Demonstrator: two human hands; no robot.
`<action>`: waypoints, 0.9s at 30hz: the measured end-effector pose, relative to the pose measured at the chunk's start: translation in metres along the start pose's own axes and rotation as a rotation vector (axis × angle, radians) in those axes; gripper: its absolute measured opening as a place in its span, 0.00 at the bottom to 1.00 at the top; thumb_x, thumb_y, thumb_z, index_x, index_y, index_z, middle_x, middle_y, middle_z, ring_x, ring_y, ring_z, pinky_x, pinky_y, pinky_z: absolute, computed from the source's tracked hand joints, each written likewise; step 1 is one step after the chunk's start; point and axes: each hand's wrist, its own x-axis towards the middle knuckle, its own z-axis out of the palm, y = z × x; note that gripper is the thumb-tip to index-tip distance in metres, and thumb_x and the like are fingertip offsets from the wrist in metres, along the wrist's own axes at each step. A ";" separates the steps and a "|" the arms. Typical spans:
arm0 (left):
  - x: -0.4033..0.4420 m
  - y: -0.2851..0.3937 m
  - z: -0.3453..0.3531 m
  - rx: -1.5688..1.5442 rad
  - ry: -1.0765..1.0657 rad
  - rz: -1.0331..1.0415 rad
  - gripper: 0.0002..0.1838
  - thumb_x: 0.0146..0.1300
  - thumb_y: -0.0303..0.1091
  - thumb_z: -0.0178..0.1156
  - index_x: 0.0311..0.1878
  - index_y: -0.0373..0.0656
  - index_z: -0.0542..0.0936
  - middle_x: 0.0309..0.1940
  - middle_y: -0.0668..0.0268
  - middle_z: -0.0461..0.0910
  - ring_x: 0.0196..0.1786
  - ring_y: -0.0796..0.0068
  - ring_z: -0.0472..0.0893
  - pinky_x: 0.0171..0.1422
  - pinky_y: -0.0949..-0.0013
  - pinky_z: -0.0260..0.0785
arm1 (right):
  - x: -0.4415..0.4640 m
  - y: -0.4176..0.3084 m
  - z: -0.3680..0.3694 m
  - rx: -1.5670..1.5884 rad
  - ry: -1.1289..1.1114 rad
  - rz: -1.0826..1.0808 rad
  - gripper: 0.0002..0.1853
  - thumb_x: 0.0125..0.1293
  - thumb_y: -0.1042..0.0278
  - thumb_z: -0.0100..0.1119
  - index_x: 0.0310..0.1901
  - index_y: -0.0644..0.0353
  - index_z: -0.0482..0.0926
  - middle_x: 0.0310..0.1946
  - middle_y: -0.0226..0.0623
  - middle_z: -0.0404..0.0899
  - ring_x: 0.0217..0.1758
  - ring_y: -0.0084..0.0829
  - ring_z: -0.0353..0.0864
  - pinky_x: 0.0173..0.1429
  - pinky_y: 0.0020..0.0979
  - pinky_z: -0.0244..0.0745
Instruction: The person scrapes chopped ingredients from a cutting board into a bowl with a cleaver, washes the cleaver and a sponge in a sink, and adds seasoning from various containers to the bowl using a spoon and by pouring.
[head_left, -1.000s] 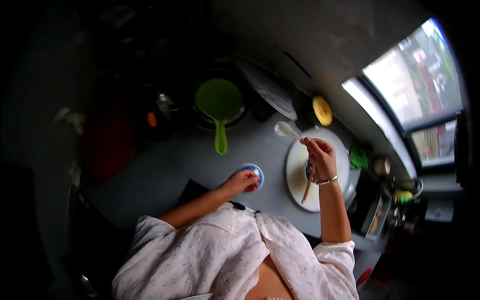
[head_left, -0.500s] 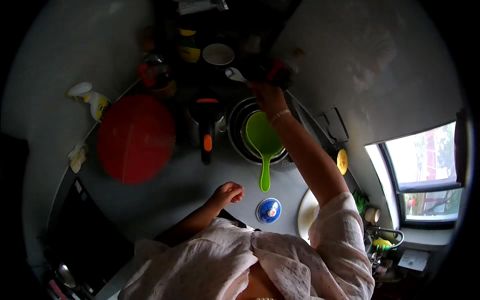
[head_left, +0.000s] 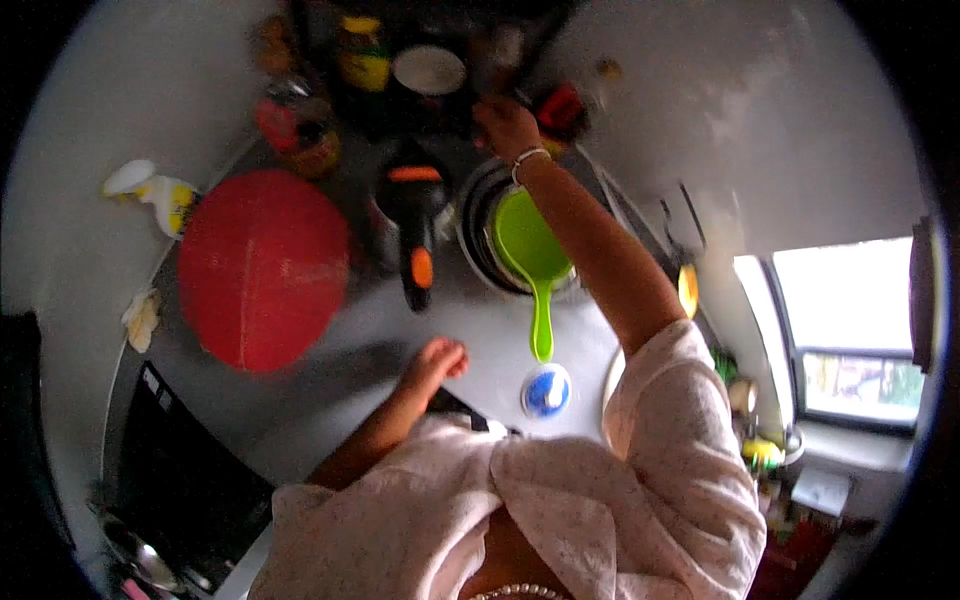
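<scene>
Blurry and grainy; window light, dark corners.

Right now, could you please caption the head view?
Right hand beyond a green scoop, left hand near a blue-and-white lid.

The right hand (head_left: pixel 506 128) has swung from the plate (head_left: pixel 611 388) to near the white bowl (head_left: pixel 429 70). The left hand (head_left: pixel 438 360) has come off the blue lid (head_left: pixel 547 391).

Right hand (head_left: pixel 507 125) blurred, hold unclear; white board (head_left: pixel 613 388) mostly behind sleeve (head_left: pixel 675 405).
</scene>
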 end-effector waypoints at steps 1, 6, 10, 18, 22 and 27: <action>0.003 -0.012 0.005 -0.010 -0.020 -0.023 0.13 0.68 0.42 0.55 0.44 0.41 0.77 0.36 0.66 0.81 0.36 0.77 0.79 0.44 0.71 0.73 | -0.038 -0.004 -0.018 0.074 0.006 0.120 0.17 0.64 0.64 0.62 0.52 0.62 0.78 0.36 0.38 0.83 0.27 0.27 0.80 0.34 0.30 0.75; 0.006 0.009 0.005 0.040 -0.016 0.040 0.14 0.68 0.40 0.56 0.48 0.40 0.76 0.37 0.64 0.82 0.36 0.77 0.80 0.44 0.72 0.73 | -0.162 0.000 -0.081 -0.282 0.042 -0.296 0.13 0.66 0.70 0.59 0.50 0.61 0.79 0.35 0.36 0.84 0.29 0.24 0.81 0.36 0.26 0.76; -0.007 -0.003 0.035 0.045 -0.052 0.023 0.10 0.69 0.39 0.56 0.46 0.43 0.78 0.36 0.66 0.82 0.37 0.77 0.80 0.45 0.72 0.72 | -0.301 0.021 -0.136 -0.304 0.094 -0.123 0.08 0.62 0.69 0.60 0.42 0.59 0.81 0.33 0.44 0.81 0.30 0.39 0.82 0.35 0.34 0.76; -0.008 -0.025 0.064 0.157 -0.127 -0.083 0.11 0.71 0.38 0.54 0.48 0.42 0.78 0.37 0.64 0.81 0.37 0.76 0.80 0.43 0.71 0.74 | -0.436 0.120 -0.100 -0.692 -0.174 0.262 0.16 0.62 0.60 0.58 0.51 0.49 0.75 0.55 0.42 0.75 0.42 0.47 0.82 0.44 0.44 0.78; -0.024 -0.028 0.086 0.166 -0.168 -0.058 0.11 0.70 0.38 0.54 0.48 0.42 0.77 0.37 0.64 0.81 0.37 0.76 0.81 0.44 0.71 0.74 | -0.439 0.151 -0.079 -0.738 -0.111 0.181 0.13 0.59 0.65 0.56 0.46 0.48 0.77 0.48 0.38 0.76 0.33 0.46 0.83 0.37 0.42 0.81; -0.025 -0.037 0.080 0.149 -0.162 -0.067 0.12 0.70 0.40 0.54 0.49 0.42 0.76 0.39 0.66 0.81 0.40 0.77 0.80 0.46 0.72 0.74 | -0.423 0.183 -0.069 -0.886 -0.236 0.043 0.14 0.54 0.64 0.59 0.43 0.51 0.79 0.45 0.35 0.77 0.45 0.38 0.81 0.39 0.39 0.81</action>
